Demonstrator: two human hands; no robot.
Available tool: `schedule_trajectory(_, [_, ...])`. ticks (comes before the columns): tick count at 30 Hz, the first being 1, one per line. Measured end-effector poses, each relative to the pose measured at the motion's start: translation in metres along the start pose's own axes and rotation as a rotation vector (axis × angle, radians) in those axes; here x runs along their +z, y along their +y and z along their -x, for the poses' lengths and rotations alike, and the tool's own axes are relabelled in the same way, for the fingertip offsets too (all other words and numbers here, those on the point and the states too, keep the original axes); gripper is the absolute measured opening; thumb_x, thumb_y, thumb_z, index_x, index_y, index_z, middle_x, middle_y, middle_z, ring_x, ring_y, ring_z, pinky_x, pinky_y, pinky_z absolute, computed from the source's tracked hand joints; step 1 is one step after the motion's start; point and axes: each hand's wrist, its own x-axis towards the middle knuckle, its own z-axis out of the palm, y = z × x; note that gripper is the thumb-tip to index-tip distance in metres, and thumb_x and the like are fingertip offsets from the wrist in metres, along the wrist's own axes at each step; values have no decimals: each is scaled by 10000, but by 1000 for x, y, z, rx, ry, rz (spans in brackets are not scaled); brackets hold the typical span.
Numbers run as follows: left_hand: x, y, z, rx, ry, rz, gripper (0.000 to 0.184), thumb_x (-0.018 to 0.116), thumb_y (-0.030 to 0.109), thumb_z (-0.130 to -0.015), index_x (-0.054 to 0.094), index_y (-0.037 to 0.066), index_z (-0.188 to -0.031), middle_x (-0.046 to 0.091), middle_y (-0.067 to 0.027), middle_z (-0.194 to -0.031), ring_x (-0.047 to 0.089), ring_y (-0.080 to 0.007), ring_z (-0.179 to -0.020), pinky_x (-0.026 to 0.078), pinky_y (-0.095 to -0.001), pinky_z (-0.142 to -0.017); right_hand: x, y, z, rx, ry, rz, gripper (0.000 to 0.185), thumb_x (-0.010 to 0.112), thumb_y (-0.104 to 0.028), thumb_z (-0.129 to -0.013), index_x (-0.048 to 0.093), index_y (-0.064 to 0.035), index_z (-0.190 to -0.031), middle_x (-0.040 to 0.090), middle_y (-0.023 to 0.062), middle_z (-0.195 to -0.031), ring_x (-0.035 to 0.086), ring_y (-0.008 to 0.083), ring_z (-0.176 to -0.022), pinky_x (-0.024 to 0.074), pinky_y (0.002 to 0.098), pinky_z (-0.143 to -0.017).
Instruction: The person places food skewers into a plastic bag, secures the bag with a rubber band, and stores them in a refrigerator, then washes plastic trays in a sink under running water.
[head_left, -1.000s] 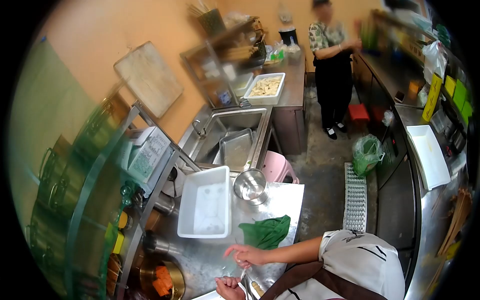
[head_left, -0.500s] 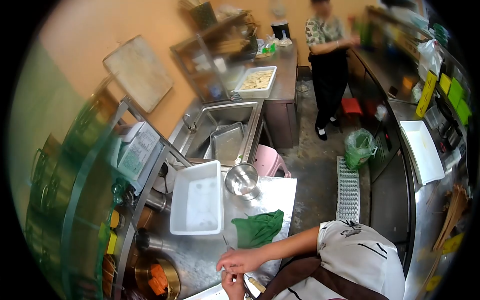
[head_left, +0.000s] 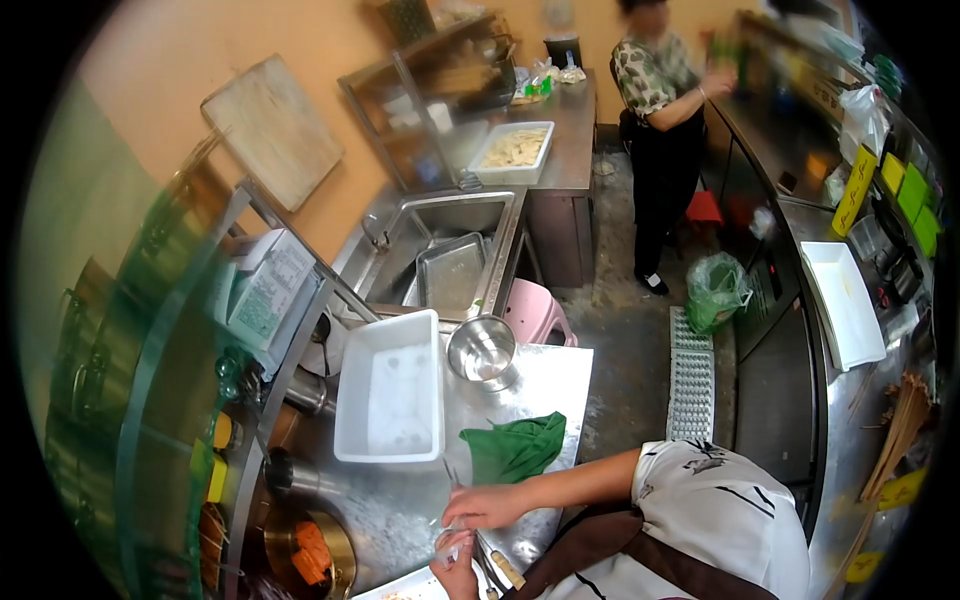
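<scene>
My right hand [head_left: 487, 506] reaches in from the right over the metal table, fingers bent and closed. My left hand [head_left: 456, 568] is just below it, fingers pinched around something whitish and translucent, too small to name. The fingertips of both hands nearly meet there. A thin dark rod [head_left: 449, 470] points up past my right hand; whether that hand holds it I cannot tell. By my left hand lies a tool with a wooden handle [head_left: 508, 572], beside metal implements. Under the hands, at the bottom edge, a white tray [head_left: 400, 587] shows partly, with small bits in it.
On the table [head_left: 400, 510] stand a white tub [head_left: 388, 385], a steel pot [head_left: 482, 352] and a green cloth [head_left: 514, 447]. A brass-coloured pot [head_left: 342, 565] holds orange pieces. Beyond are a sink [head_left: 510, 215] and a pink stool [head_left: 535, 312]. Another person [head_left: 660, 130] stands at the right counter.
My hands have shifted slightly up and stay close together. A whitish translucent bit now shows at my left fingers. The other person has turned and raised a forearm. The view has shifted a little.
</scene>
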Motion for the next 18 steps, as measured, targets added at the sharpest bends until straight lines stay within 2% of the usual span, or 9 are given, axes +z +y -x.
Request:
schedule_trajectory(1, [-10, -4, 0, -115, -38, 20, 134, 553, 32, -796, 636, 9, -898, 587, -110, -1047, 537, -191, -934, 412, -270, -799, -1, -1, -1, 12, 3, -6, 200, 499, -110, -840, 550, -31, -1016, 533, 115, -940, 483, 268, -899, 389, 329, -811])
schedule_trajectory(2, [-22, -20, -5, -92, -99, -32, 308, 579, 46, -787, 596, 44, -1094, 563, -131, -1131, 509, -189, -1015, 402, -288, -855, -3, -1, 1, 16, 1, -12, 200, 499, -110, -840, 550, -31, -1016, 533, 115, -940, 483, 268, -899, 389, 329, -811])
schedule_trajectory(5, [-6, 3, -1, -106, 85, 4, 282, 631, 51, -745, 575, -49, -1004, 603, -146, -949, 572, -220, -868, 451, -319, -786, -19, -22, 8, 178, 104, 37, 141, 498, -90, -843, 558, -52, -965, 549, 118, -879, 529, 285, -812, 423, 347, -740])
schedule_trajectory(6, [6, 22, 0, -239, 207, 228, 318, 700, -8, -659, 602, -19, -960, 626, -83, -841, 583, -160, -774, 480, -289, -727, -21, -30, 14, 209, 110, 10, 145, 499, -86, -844, 556, -64, -976, 550, 117, -881, 539, 284, -802, 434, 351, -717])
schedule_trajectory(9, [11, 8, -7, -320, 167, 378, 225, 680, 27, -707, 614, -13, -919, 617, -81, -864, 574, -142, -804, 466, -245, -731, -14, -38, 36, 360, -10, 4, 271, 525, -69, -802, 504, -51, -1072, 556, 156, -941, 549, 318, -853, 448, 376, -720])
schedule_trajectory(12, [19, 6, -10, -100, 187, 121, 135, 651, 67, -737, 612, 14, -855, 609, -47, -840, 554, -124, -785, 447, -251, -709, -16, -37, 35, 342, -120, 96, 351, 553, -15, -753, 495, -20, -1099, 565, 153, -912, 539, 321, -847, 437, 384, -732])
schedule_trajectory(13, [20, 5, -8, 14, 206, 34, 109, 643, 57, -723, 607, 24, -820, 607, -41, -813, 551, -132, -799, 433, -261, -744, -19, -39, 28, 231, -162, 310, 362, 560, -6, -743, 495, -14, -1098, 552, 163, -928, 520, 321, -870, 420, 375, -764])
schedule_trajectory(15, [20, -2, -13, 319, 279, -185, 109, 627, 17, -656, 579, 47, -750, 573, -90, -738, 562, -236, -735, 439, -309, -702, -23, -46, 8, 190, -92, 362, 377, 550, 6, -745, 486, -3, -1116, 539, 169, -997, 509, 315, -947, 396, 361, -837])
schedule_trajectory(18, [25, 4, -12, 410, 312, -253, 171, 584, -36, -607, 562, 63, -744, 575, -90, -773, 558, -287, -733, 445, -341, -670, -16, -44, -9, 229, -22, 2, 328, 447, -7, -835, 453, 15, -1162, 512, 142, -1149, 481, 240, -1074, 344, 339, -939])
